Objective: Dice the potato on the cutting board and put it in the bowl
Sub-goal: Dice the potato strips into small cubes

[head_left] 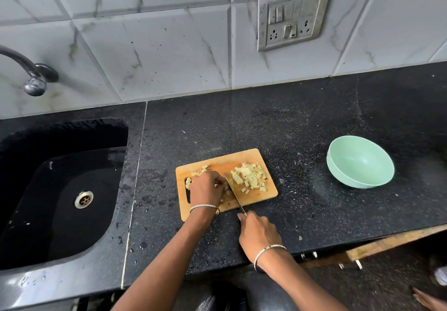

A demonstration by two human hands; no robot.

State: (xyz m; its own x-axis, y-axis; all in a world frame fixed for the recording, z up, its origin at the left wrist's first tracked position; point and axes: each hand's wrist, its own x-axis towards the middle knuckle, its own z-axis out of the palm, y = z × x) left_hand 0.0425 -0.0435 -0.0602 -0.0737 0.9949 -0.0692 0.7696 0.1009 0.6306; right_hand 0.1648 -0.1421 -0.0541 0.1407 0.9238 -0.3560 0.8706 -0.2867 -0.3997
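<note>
Your right hand [257, 234], nearest you at 6 o'clock of the cutting board [251, 157], has its fingers curled round the handle of the knife [233, 193]. The blade lies across the board's middle. Your left hand [206, 188] rests on the board at 9 o'clock of the blade, fingertips bunched and bent down onto the potato [226, 188]. Diced pieces [250, 177] are heaped at 3 o'clock of the blade. The bowl [360, 163] stands on the counter [302, 126], well apart at 3 o'clock. The sink [48, 214] lies at 9 o'clock.
</note>
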